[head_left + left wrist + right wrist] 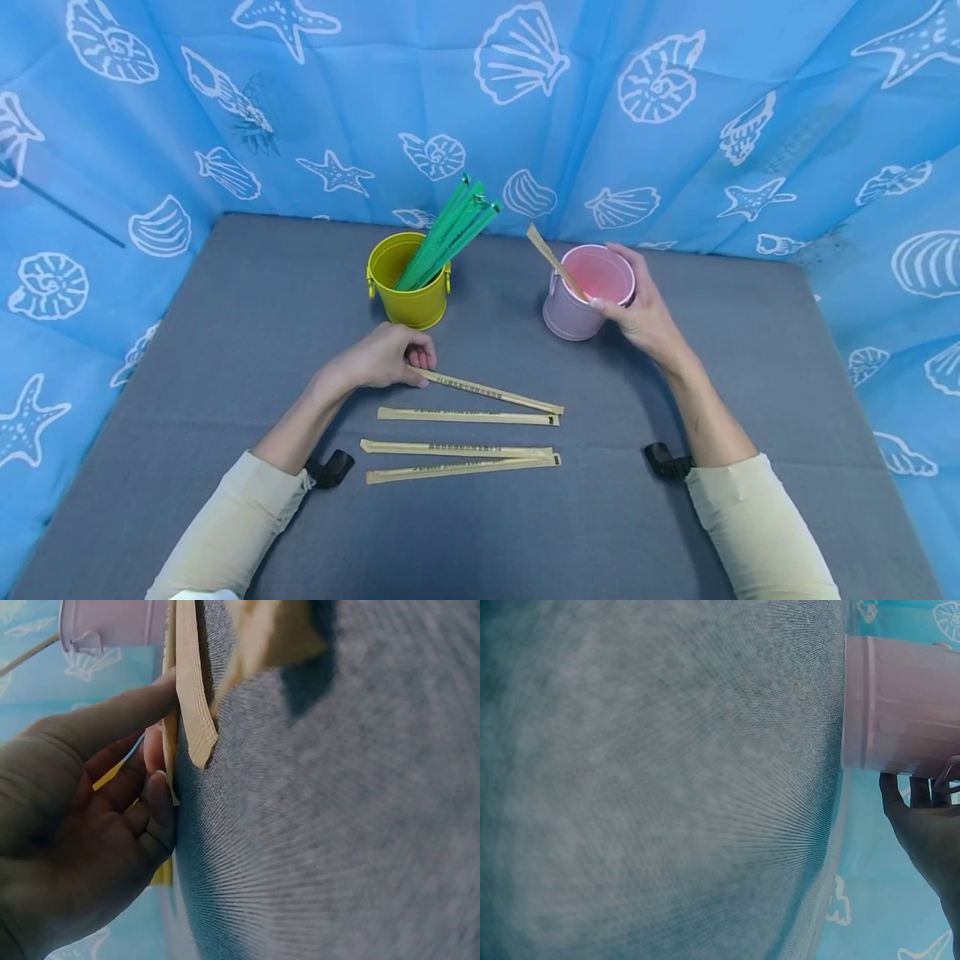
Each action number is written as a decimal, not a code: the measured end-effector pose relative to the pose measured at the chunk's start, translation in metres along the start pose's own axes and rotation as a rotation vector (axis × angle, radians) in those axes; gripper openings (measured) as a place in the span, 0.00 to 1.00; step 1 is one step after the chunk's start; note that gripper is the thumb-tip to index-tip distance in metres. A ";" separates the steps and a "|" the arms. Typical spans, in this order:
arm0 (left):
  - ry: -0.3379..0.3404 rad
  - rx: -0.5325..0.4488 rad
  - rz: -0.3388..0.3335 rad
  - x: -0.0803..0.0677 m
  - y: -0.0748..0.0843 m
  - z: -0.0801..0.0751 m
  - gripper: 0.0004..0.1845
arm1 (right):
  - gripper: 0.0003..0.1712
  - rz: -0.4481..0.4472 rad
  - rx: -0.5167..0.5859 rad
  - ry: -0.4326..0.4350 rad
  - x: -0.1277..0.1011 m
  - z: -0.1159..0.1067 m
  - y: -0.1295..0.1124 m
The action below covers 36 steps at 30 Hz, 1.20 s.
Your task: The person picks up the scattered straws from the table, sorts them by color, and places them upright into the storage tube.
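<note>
My left hand (384,357) pinches the left end of a paper-wrapped straw (491,391) lying slantwise low over the table. In the left wrist view, the thumb and fingertips meet around this straw (170,742), close to the grey cloth. My right hand (641,312) holds the pink bucket (572,317) by its right side, thumb at the near rim and fingers around the far side. One paper-wrapped straw (550,256) stands in that bucket, leaning left over the rim. From the right wrist, fingers touch the bucket's wall (907,705).
Below the pinched straw lie several more paper-wrapped straws (457,448), roughly parallel, two overlapping at their right ends. A yellow bucket (412,308) behind my left hand contains several green-wrapped straws (450,237). Blue curtain (360,108) with shell prints hangs behind the grey table (480,533).
</note>
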State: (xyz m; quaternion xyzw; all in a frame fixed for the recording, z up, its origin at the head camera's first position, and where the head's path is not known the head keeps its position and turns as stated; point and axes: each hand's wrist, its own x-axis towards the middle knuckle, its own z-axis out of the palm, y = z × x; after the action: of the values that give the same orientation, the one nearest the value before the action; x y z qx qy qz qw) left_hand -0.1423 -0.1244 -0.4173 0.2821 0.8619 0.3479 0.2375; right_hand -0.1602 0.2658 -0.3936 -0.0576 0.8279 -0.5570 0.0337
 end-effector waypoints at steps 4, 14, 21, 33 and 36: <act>0.007 -0.001 -0.005 -0.001 -0.001 0.000 0.05 | 0.49 -0.001 -0.001 0.003 0.001 0.000 0.005; 0.061 -0.074 0.077 -0.006 -0.004 0.001 0.01 | 0.50 -0.060 0.033 0.013 0.003 0.002 0.009; 0.119 -0.170 0.118 -0.012 0.007 -0.005 0.04 | 0.49 -0.062 0.052 0.024 0.001 0.001 0.008; 0.212 -0.318 0.187 -0.020 0.038 -0.024 0.03 | 0.48 -0.071 0.006 0.018 0.001 0.002 0.009; 0.267 -0.294 0.219 -0.017 0.044 -0.030 0.03 | 0.48 -0.087 0.010 0.026 0.002 0.003 0.009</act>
State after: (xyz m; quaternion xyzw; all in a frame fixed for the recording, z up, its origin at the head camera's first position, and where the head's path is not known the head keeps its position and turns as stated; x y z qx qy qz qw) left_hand -0.1340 -0.1231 -0.3617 0.2878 0.7900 0.5278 0.1208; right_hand -0.1626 0.2664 -0.4032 -0.0860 0.8221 -0.5628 -0.0010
